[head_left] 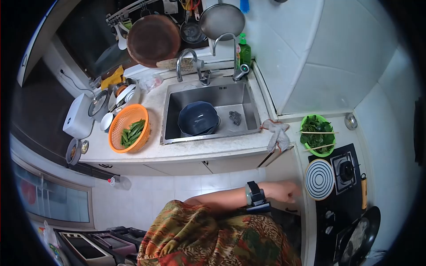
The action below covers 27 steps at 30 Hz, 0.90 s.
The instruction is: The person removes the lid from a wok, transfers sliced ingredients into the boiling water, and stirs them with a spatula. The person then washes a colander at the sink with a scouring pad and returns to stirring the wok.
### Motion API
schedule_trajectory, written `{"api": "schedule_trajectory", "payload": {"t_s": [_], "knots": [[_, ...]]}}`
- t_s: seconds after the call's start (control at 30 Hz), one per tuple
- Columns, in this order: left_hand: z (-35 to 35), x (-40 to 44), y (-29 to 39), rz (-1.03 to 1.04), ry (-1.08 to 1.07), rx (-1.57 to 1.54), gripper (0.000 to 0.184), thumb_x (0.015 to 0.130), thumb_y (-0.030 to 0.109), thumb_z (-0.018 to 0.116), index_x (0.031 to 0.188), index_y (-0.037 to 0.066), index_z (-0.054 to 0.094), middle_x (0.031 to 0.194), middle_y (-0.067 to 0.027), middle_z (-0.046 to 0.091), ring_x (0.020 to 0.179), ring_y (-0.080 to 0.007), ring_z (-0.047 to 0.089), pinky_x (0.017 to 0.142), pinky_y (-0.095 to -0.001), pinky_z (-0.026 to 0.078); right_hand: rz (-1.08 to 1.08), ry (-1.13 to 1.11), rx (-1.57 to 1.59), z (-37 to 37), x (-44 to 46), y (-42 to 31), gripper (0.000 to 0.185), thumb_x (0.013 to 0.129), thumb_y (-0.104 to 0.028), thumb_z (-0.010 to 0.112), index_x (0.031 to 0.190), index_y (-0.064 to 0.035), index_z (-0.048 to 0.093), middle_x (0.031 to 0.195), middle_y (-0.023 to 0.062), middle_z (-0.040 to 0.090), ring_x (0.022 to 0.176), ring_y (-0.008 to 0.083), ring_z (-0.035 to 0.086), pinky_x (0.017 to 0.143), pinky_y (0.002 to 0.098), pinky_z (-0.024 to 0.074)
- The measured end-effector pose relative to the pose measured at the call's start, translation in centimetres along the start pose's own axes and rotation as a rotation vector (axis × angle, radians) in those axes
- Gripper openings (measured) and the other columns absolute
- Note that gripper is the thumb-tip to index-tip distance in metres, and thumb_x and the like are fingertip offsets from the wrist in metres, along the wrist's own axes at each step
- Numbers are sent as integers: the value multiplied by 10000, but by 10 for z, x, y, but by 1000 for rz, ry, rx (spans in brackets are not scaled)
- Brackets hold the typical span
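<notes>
My left hand (pixel 284 191) reaches across in front of my body, with a dark band and a pale green bangle (pixel 248 195) at the wrist. Its fingers are smeared, and no object shows in it. It is in the air beside the counter edge, left of the stove (pixel 324 221). Nearest on the stove side is a round mat with black and white rings (pixel 319 179). Behind that stands a green basket of leafy greens (pixel 317 144), with chopsticks (pixel 319 132) across it. My right hand is out of view.
The sink (pixel 239 99) holds a dark basin (pixel 198 117) and a steel scrubber (pixel 235 117). An orange basket (pixel 116 128) with green pods stands left of it. A cloth (pixel 277 135) hangs over the counter's edge. A black pan (pixel 361 235) is at lower right.
</notes>
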<state>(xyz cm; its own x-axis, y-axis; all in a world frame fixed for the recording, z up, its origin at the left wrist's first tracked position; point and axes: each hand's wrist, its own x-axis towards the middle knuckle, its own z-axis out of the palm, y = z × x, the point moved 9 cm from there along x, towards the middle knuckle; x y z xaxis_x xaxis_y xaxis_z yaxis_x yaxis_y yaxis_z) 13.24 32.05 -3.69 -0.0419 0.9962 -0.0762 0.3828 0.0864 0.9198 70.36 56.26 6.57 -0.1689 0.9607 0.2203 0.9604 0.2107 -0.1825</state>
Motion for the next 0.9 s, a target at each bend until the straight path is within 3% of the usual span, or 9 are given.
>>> {"api": "schedule_trajectory", "payload": {"t_s": [0.2,0.23,0.27,0.3,0.33,0.43,0.57,0.63,0.9], "knots": [[-9,-14,-5,-47,-26,-94,457,915,254,631,1269,-17,527,1098,-144,635,988,-195,609,851,-342,506,-1,88,0,-12,11,34,395,835,-24,532,1229,-7,559,1180,214,597,1094,366,563,912,424,445],[-11,-16,0,-75,-17,-164,437,915,261,620,1248,-11,545,1108,-167,641,986,-225,621,843,-341,509,-32,154,-79,-12,14,22,342,838,-71,568,1175,-18,591,1098,216,628,1011,380,586,844,426,464],[-13,-15,2,-44,-13,-136,440,910,257,637,1253,-5,548,1106,-138,645,991,-189,615,841,-337,507,35,160,-79,-16,18,-6,367,819,-99,574,1181,-61,618,982,188,679,873,348,651,720,425,509],[-9,-17,-14,-110,-15,-120,424,891,237,665,1245,26,568,1096,-128,651,999,-188,617,837,-339,510,99,131,-178,-16,24,-15,405,789,-123,610,1194,-113,612,955,179,672,866,358,637,694,439,501],[-13,-18,-6,-153,5,-47,398,876,214,684,1229,57,589,1056,-112,658,979,-182,620,821,-323,512,132,135,-279,-19,29,-36,312,789,-119,615,1098,-74,629,867,204,655,795,397,626,664,448,490],[0,-14,-24,-181,-19,-132,362,859,129,696,1203,63,603,992,-76,663,917,-143,615,762,-292,514,141,154,-340,-15,33,-36,446,760,-89,601,1203,-140,593,950,171,666,895,359,644,760,475,521],[11,-7,-25,-199,-97,-110,372,867,119,693,1204,13,579,996,-83,663,896,-142,611,768,-278,507,221,54,-346,-28,16,-51,446,781,-64,578,1217,-151,603,987,161,671,917,336,650,766,458,523],[16,-3,-22,-203,-111,-123,371,872,113,688,1207,4,572,991,-86,662,890,-144,607,783,-271,498,248,7,-331,-34,5,-53,454,711,-36,638,1149,-154,640,957,142,680,942,312,655,789,426,533],[38,13,-18,-203,-155,-123,353,878,104,680,1203,9,579,979,-81,662,871,-140,603,794,-280,494,181,-38,-371,-110,-42,-68,455,697,32,586,1091,-166,695,904,115,693,880,297,662,747,407,525]]}}
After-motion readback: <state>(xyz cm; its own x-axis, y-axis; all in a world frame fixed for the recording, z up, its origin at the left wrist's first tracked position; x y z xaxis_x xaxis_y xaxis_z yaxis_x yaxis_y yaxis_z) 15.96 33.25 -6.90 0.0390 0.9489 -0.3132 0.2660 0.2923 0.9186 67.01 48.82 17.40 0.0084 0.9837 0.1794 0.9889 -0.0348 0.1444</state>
